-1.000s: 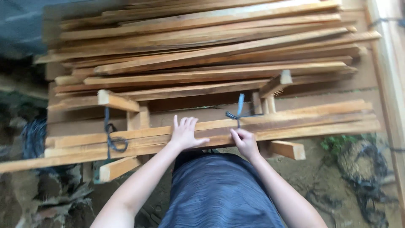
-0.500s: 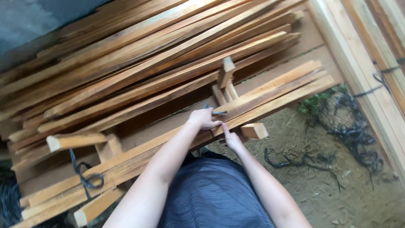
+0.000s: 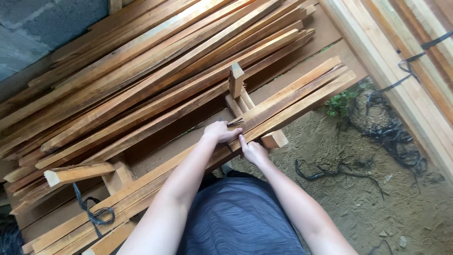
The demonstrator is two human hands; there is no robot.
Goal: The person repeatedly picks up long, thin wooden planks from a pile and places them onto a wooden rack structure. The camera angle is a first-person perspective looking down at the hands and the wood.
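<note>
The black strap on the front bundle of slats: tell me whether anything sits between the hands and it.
Nothing visible does. The left hand is already on the black strap where it crosses the front bundle of slats, and the right hand presses against the bundle just beside it. The upright wooden post stands behind the strap, not in the way.

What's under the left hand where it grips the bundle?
The left hand rests on a bundle of long wooden slats, pinching a dark strap wrapped around them. The right hand touches the bundle's near edge. The strap's underside is hidden.
</note>
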